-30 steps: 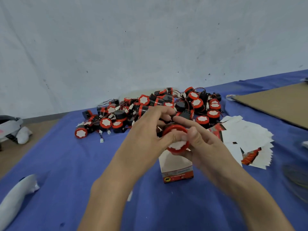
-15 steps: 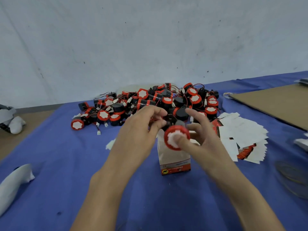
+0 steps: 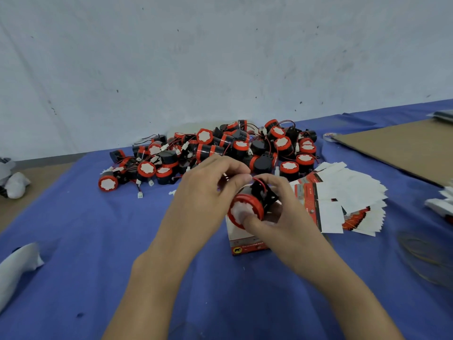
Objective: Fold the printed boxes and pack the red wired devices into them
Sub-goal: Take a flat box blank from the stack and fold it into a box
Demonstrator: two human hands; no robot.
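right hand [image 3: 286, 217] grips red device [image 3: 252, 198] mid-frame, thumb on white face; left hand [image 3: 206, 190] pinches wire [image 3: 259, 179]; box [image 3: 245, 246] right underneath

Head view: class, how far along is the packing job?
Done: one printed box stands folded. In hand: left hand and right hand hold a red device above it, not yet inside. Left: the device pile and the flat boxes.

matt blue cloth [image 3: 73, 229] under glossy plastic devices [image 3: 247, 209] and printed paper boxes [image 3: 343, 192].
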